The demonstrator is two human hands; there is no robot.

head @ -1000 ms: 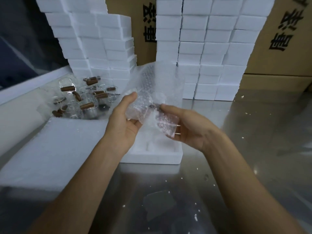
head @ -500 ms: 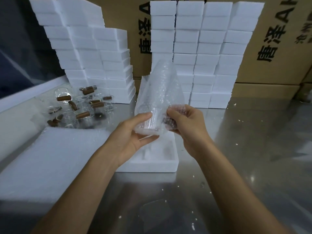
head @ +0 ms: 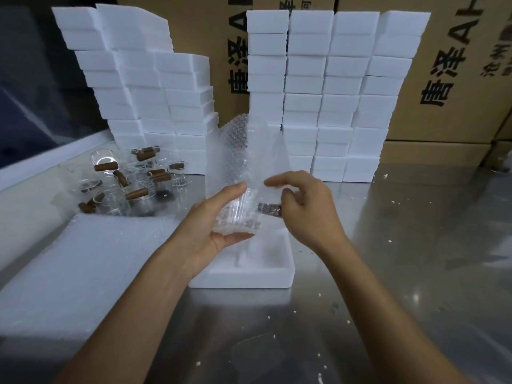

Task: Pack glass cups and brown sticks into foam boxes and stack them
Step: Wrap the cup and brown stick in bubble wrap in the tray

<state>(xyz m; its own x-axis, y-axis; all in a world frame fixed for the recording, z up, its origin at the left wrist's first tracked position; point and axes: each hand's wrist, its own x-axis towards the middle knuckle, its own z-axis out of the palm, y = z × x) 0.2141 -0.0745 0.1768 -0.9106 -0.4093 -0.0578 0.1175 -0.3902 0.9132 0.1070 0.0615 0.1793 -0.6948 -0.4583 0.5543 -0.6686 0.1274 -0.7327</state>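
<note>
Left hand: the left hand (head: 213,225) cups the base of a ribbed glass cup (head: 240,214), thumb under, fingers curled round its far side.
Right hand: the right hand (head: 302,209) hangs at the cup's right side, fingers bent and pinching the edge of the wrap; the 2 hands sit close together over the box.
Wrap: a bubble wrap bag (head: 243,159) sleeves the cup and stands up tall above both hands.
In the bag: the glass cup at the bottom, and a brown stick (head: 270,209) showing dark through the bubbles just by the right fingers.
Open box: a white foam box (head: 266,277) lies on the metal table (head: 415,273) right under the hands; its moulded hollow shows white, contents cannot be told.
Loose stock: more glass cups (head: 110,195) and brown sticks (head: 137,193) in a jumble at the left rear, some sticks lying across or in the cups.
Foam sheet: a flat white pad (head: 69,267) in front of that jumble.
Stacks: closed foam boxes (head: 332,101) piled in columns against printed cartons (head: 448,79).
</note>
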